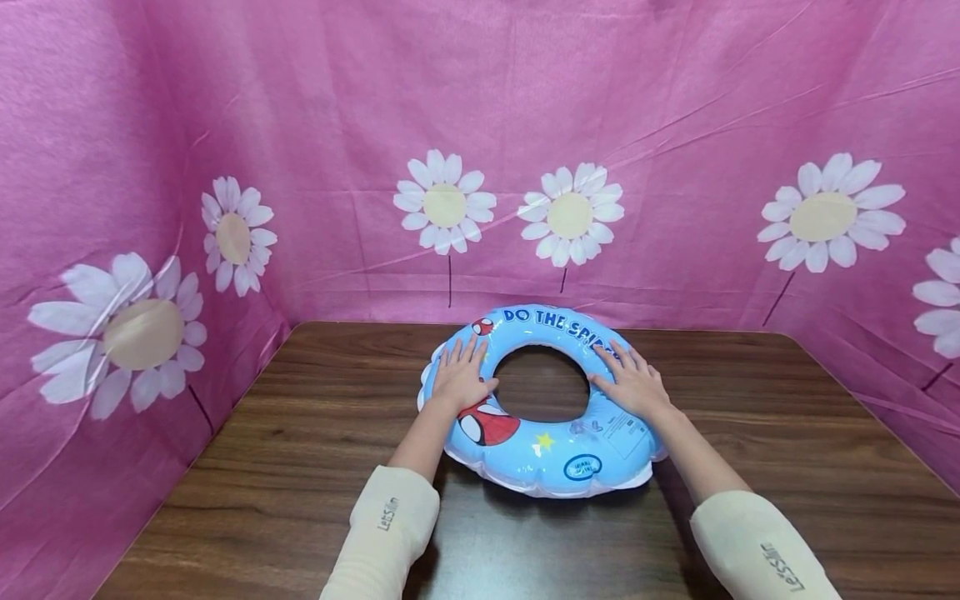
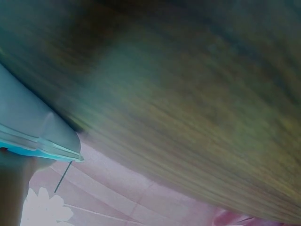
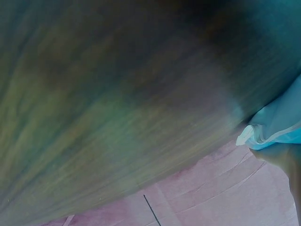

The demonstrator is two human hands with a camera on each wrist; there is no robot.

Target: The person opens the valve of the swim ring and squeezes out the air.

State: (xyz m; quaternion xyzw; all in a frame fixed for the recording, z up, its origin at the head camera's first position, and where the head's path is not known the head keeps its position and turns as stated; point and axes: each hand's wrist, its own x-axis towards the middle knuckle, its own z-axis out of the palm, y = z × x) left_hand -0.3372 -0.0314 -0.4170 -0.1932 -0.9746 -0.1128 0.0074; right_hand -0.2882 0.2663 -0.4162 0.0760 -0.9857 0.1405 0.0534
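A light blue inflatable swim ring [image 1: 558,454] lies flat on the wooden table, printed with blue lettering, a red cartoon mask and a yellow star. On its left side rests my left hand [image 1: 460,381], fingers spread and straight. Across from it my right hand [image 1: 633,383] presses on the ring's right side, fingers also extended. The left wrist view catches the ring's pale underside and seam [image 2: 42,127] at its left edge. In the right wrist view, the ring's blue edge [image 3: 277,122] shows at the right. Both hands are mostly cut off in the wrist views.
The dark brown wooden table [image 1: 300,467] spreads out around the ring. A pink cloth [image 1: 337,108] with white daisies hangs behind it and along both sides. Cream sleeves [image 1: 390,533] cover both forearms.
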